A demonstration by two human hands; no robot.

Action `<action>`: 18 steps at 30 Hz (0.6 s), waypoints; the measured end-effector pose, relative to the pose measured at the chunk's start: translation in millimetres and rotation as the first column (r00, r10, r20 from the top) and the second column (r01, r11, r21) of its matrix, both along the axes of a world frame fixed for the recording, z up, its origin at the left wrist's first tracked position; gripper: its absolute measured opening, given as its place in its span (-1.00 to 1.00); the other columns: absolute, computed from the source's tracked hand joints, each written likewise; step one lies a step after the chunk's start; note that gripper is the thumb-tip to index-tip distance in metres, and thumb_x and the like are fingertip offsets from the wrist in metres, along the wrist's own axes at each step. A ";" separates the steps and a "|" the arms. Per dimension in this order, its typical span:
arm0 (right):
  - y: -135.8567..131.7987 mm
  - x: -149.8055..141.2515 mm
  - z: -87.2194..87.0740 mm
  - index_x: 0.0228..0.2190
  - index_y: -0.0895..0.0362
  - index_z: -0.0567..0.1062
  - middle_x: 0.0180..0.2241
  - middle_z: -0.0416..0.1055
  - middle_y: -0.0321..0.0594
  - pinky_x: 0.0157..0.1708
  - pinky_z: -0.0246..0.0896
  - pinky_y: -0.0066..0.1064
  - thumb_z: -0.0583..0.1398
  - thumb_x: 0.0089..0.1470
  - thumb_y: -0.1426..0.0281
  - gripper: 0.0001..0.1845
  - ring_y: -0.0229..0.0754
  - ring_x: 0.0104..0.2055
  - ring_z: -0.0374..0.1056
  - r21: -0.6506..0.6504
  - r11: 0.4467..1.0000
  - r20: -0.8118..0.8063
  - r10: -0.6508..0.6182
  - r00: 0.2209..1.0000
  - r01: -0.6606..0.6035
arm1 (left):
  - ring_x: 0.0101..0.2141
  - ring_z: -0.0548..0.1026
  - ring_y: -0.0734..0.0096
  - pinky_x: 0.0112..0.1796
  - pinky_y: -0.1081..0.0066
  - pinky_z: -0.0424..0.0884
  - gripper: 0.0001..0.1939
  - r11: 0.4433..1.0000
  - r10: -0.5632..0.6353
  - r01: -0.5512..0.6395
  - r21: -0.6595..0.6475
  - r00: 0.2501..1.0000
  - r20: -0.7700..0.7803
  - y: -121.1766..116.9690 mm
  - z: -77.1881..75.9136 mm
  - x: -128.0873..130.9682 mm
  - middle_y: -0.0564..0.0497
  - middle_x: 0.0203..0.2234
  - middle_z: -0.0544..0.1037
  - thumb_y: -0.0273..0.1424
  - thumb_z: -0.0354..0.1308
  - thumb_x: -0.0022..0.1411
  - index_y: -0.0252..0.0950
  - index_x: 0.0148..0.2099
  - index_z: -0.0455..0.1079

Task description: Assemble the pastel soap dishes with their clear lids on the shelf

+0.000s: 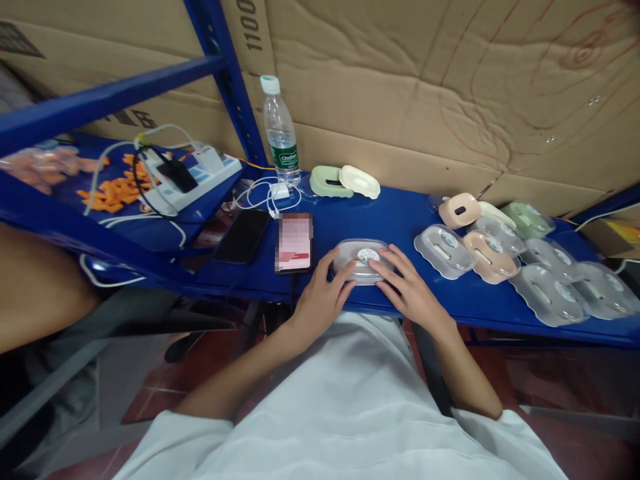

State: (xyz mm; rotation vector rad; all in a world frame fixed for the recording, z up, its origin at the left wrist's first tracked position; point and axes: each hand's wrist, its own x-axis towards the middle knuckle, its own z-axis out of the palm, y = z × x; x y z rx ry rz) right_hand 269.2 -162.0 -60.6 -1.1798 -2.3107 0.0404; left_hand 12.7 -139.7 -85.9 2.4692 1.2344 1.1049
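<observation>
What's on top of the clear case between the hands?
A printed sticker; the left hand and right hand also rest on the clear case. Whatever surface they cover can't be seen.

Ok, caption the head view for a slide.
Left hand and right hand touching a clear-covered case on a blue tabletop, with similar cases clustered to the right.
</observation>
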 end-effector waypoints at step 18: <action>2.5 63.4 27.2 0.51 -0.04 0.18 0.49 0.17 0.05 0.41 -0.02 0.44 0.09 0.46 0.11 -0.31 0.36 0.51 0.10 0.152 0.823 0.149 -0.566 0.811 0.547 | 0.51 0.13 -0.21 0.35 -0.14 0.38 -0.39 0.996 -0.072 0.080 0.050 0.989 -0.132 -2.3 3.7 0.3 -0.31 0.58 -0.06 -0.45 0.11 0.52 -0.17 0.53 0.18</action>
